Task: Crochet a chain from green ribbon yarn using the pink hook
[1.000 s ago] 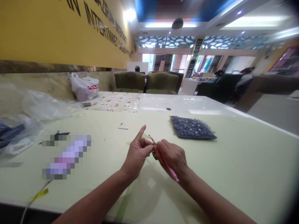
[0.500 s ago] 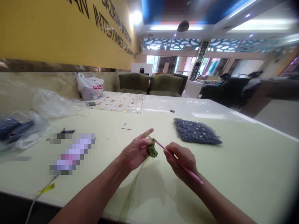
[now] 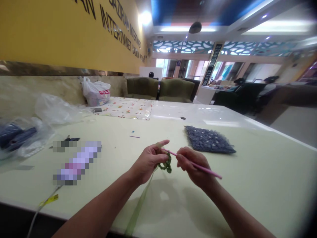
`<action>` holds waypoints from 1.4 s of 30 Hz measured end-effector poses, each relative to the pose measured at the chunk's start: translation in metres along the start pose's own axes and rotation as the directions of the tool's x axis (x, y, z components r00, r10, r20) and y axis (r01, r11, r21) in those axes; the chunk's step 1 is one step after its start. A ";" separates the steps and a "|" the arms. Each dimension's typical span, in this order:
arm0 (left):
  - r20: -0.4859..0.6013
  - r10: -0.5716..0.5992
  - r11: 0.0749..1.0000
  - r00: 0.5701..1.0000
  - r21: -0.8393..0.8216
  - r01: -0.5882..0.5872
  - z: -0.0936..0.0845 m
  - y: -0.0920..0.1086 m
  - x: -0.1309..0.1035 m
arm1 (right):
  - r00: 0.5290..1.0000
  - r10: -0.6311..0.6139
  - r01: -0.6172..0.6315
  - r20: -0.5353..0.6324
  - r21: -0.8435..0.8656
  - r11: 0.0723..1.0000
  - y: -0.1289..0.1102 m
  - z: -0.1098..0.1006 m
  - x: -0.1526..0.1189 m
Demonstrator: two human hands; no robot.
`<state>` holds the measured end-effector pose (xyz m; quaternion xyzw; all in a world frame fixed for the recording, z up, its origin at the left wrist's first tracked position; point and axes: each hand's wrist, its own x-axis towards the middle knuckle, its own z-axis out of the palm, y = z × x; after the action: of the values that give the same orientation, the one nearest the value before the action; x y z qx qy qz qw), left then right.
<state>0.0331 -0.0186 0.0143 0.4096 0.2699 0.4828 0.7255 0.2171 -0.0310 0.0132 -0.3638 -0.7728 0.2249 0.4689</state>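
Between the thumb and fingers of my left hand [image 3: 148, 162] is a small piece of green crochet [image 3: 168, 164], its looped edge hanging below the thumb. The index finger of that hand points out to the right. A sheer green ribbon [image 3: 137, 211] runs from beneath the hand down to the table's near edge. My right hand [image 3: 194, 165] grips a pink crochet hook [image 3: 206, 170] like a pen. The hook's tip meets the top of the green piece by my left fingers; its exact end is hard to make out.
A dark blue-grey knitted piece with pearly beads [image 3: 210, 139] lies right of centre. Farther left are a thin needle-like stick [image 3: 134, 136], a blurred lilac object [image 3: 79, 162] with a cable, black scissors-like item [image 3: 66, 141] and plastic bags [image 3: 96, 92]. People sit in the background.
My left hand has shifted slightly right and turned, and the green piece now hangs in a more open loop. The hook lies flatter, its back end raised and farther right.
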 end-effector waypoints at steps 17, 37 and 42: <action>0.159 0.023 0.966 0.987 0.249 -0.063 -0.006 0.011 0.001 | 0.992 -0.126 0.126 0.000 0.059 0.990 -0.003 -0.015 0.007; 0.223 -0.229 0.947 0.947 0.274 0.165 -0.018 0.024 0.001 | 0.974 -0.185 0.175 0.134 0.086 0.981 -0.006 -0.022 0.010; 0.204 -0.224 0.938 0.953 0.311 0.154 -0.020 0.026 0.002 | 0.968 -0.132 0.102 0.214 0.146 0.984 -0.003 -0.024 0.009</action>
<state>0.0056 -0.0053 0.0258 0.5385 0.2880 0.3131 0.7273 0.2347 -0.0257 0.0320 -0.2577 -0.8237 0.2874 0.4153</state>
